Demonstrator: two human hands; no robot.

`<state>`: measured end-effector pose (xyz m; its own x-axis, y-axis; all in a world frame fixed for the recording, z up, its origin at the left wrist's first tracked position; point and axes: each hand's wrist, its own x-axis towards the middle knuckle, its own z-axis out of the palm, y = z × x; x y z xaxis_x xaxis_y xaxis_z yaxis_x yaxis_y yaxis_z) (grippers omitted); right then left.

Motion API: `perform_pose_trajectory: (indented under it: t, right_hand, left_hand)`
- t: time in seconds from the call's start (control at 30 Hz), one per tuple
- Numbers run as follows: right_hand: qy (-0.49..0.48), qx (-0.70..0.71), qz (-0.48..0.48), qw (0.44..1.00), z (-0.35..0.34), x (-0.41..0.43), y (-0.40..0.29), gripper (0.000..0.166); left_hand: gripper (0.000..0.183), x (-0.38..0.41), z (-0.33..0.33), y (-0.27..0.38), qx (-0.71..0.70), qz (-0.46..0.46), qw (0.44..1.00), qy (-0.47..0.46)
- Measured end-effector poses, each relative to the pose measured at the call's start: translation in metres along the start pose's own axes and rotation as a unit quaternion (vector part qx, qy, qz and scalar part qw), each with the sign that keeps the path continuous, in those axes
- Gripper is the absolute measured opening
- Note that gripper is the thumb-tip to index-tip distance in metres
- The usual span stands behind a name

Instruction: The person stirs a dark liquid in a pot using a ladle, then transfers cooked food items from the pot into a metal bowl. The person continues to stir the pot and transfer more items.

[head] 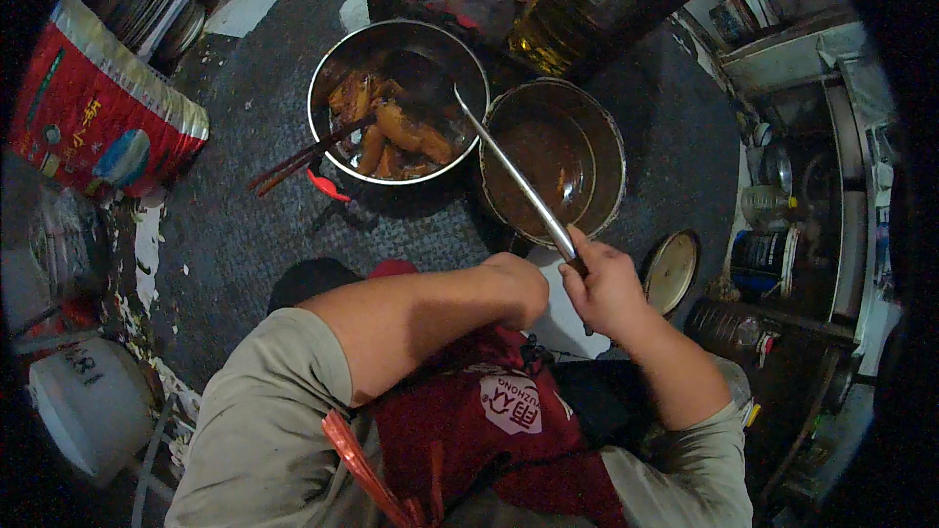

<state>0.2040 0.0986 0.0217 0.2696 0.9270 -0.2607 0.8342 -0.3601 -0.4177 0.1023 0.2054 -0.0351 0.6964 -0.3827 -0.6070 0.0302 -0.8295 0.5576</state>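
My right hand (605,286) grips the handle of a long metal utensil (521,180), whose curved end reaches over the right rim of a two-handled pot (480,121). Brown braised meat pieces (403,133) lie in this pot, with dark wooden chopsticks (293,161) leaning over its left rim. Beneath the utensil stands a deeper pot (618,154) holding brown liquid (543,154). My left hand (524,293) is bent inward near my apron, beside a white surface (561,293); its fingers are hidden.
A red printed sack (95,103) lies at the left, above a white plastic container (92,403). Round lid (671,271) stands right of my right hand. An oil container (557,22) stands behind the pots. Shelves with jars and bottles (766,207) line the right side.
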Motion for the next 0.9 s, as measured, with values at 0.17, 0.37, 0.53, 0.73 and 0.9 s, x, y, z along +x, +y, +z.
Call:
perform_pose_trajectory:
  t: [0.17,0.37,0.53,0.73,0.9]
  right_hand:
    - [0.035,-0.001,-0.026,0.999,0.008,-0.005,0.009,0.052]
    - [-0.082,0.392,0.232,0.887,-0.025,-0.013,0.002,0.043]
    - [-0.038,0.715,0.241,0.655,-0.053,-0.062,0.039,0.036]
    - [0.001,0.205,0.255,0.945,-0.040,-0.092,0.081,0.049]
    - [-0.005,-0.183,0.228,0.956,-0.004,-0.081,0.124,0.056]
  left_hand:
    - [0.027,-0.011,-0.012,0.006,-0.020,-0.031,0.999,-0.014]
    - [0.027,-0.004,-0.005,0.000,-0.007,-0.001,1.000,-0.013]
    - [0.025,0.001,-0.003,-0.002,0.011,0.014,1.000,-0.012]
    - [0.024,-0.005,-0.002,-0.003,-0.060,-0.022,0.997,0.037]
    - [0.024,0.001,-0.010,0.004,-0.023,-0.031,0.999,-0.019]
